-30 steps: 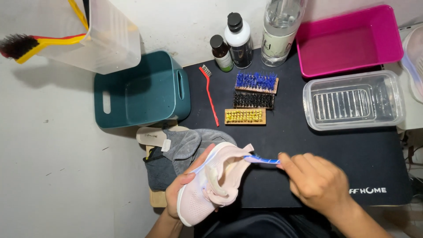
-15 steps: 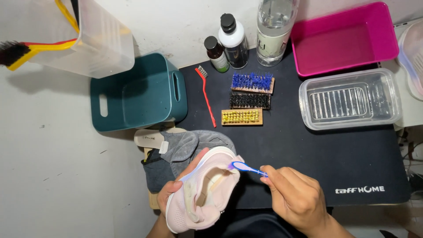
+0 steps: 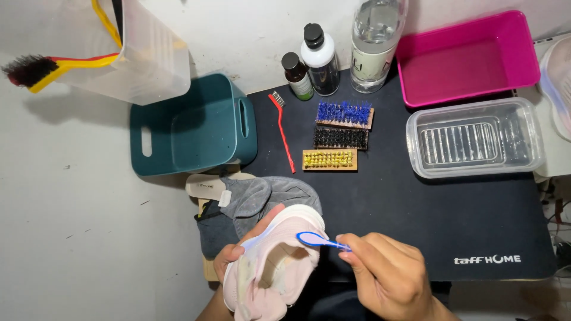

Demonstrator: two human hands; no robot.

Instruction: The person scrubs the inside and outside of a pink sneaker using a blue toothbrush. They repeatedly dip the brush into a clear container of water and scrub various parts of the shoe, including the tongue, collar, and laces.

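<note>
left hand [image 3: 238,252] behind pink shoe [image 3: 270,273], toothbrush [image 3: 321,241] bristles hidden

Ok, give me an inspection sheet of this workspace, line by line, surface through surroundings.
Surface: black mat on a pale table.
Job's things: pale pink shoe, opening facing up; small blue brush with its head at the shoe's rim.
Clutter: three block brushes, red brush, two dark bottles, clear bottle, pink tray, clear tub, teal basket, grey cloth, clear bin holding long brushes.
Grippers: left hand grips the shoe; right hand pinches the blue brush.
Cables: a few thin ones at the right edge, unclear.
Surroundings: white wall behind; nothing else seen.
</note>
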